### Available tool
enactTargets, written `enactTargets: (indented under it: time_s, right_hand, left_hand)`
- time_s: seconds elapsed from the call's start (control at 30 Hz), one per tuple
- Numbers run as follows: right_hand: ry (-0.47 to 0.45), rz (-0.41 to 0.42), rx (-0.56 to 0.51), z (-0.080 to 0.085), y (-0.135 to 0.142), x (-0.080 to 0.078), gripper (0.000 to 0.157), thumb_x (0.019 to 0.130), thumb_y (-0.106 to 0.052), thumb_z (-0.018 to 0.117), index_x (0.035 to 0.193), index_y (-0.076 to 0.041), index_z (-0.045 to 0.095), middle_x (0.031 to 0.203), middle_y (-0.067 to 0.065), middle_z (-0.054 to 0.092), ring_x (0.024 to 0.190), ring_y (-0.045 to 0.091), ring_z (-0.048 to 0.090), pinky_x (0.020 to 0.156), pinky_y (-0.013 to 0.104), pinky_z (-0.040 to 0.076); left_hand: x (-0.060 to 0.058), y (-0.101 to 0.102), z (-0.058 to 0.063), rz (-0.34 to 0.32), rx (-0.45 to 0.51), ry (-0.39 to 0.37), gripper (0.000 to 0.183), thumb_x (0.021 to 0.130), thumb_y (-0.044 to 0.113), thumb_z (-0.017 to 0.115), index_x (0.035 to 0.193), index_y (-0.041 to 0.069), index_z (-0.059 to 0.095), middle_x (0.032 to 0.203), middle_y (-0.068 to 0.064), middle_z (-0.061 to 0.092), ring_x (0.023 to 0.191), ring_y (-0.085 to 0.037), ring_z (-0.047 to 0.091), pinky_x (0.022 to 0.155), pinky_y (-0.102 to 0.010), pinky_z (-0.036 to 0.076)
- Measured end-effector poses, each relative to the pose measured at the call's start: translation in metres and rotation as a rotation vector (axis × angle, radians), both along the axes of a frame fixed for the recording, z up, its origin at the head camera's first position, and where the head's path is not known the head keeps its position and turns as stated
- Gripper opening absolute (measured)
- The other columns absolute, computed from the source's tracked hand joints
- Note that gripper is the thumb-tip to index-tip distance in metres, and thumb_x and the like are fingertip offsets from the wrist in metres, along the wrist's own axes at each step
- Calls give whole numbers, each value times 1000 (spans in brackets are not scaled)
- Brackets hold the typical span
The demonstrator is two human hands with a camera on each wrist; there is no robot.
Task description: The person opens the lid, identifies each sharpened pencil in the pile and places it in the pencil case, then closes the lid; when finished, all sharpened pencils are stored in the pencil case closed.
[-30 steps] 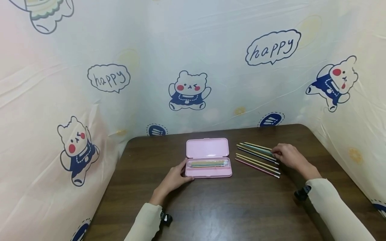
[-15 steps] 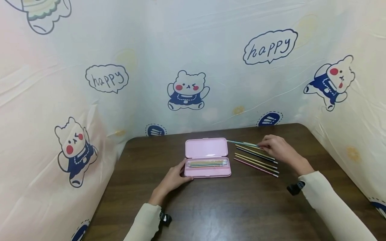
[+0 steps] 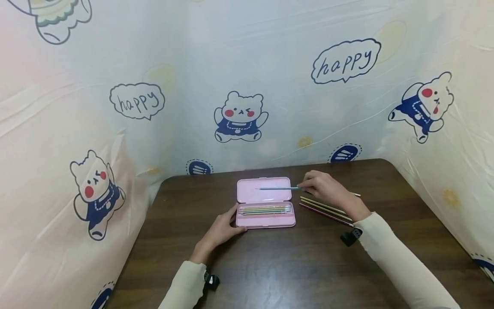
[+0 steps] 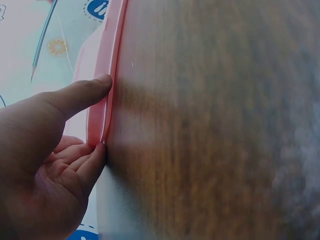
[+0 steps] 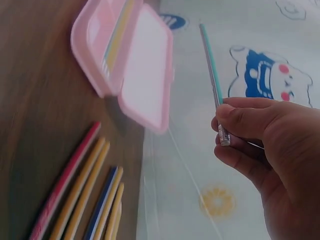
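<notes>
A pink pencil case (image 3: 256,221) lies with its lid (image 3: 247,192) raised at the back; several pencils (image 3: 265,210) rest in its rear compartment. My left hand (image 3: 220,231) holds the case's near left corner, thumb on the front wall and fingers at the side, as the left wrist view confirms. Above the lid, my right hand (image 3: 324,187) pinches a teal pencil (image 3: 275,188) near its eraser end, the sharpened tip pointing left. In the right wrist view the pencil (image 5: 212,70) is held clear of the table between thumb and fingers.
Several loose pencils (image 5: 65,187), red, yellow and dark blue, lie side by side to the right of the case, partly under my right forearm in the head view. A printed cloth (image 3: 185,64) hangs behind and beside the brown table (image 3: 278,266).
My right hand has picked the teal pencil from the loose row and carried it left, over the case's lid. The left hand has stayed on the case.
</notes>
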State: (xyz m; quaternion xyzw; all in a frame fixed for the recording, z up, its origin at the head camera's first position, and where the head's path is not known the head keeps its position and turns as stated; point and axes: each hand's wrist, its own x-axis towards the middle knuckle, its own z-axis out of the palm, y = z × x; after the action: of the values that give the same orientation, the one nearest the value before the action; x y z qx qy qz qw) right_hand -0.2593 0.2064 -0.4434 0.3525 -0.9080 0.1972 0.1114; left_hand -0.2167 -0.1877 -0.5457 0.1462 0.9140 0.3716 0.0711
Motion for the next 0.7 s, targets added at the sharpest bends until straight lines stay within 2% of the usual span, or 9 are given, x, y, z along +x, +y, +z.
enactTargets:
  time_s: [0.27,0.53,0.7]
  right_hand:
    - [-71,42,25,-12,-36,-6,23,95,1,77,114,-10,85,103,3,74,89,13,59,81,30,61]
    - [-40,84,32,-39,-52,-14,18,95,1,76,107,-9,86,97,2,73,84,11,60,77,31,59]
    - [-67,51,34,-59,-59,-17,16,95,-1,77,104,-11,86,98,1,74,87,12,63,83,34,61]
  left_hand:
    - [-1,-1,-2,-10,-9,-2,98,93,35,84,169,9,27,171,-15,39,153,-33,48,120,-49,46]
    - [-1,0,-1,-9,-14,1,98,94,37,83,169,8,28,171,-16,39,153,-33,48,121,-50,45]
    - [-2,0,-1,-5,-17,-1,98,94,37,83,169,9,27,171,-16,39,153,-34,48,121,-50,45]
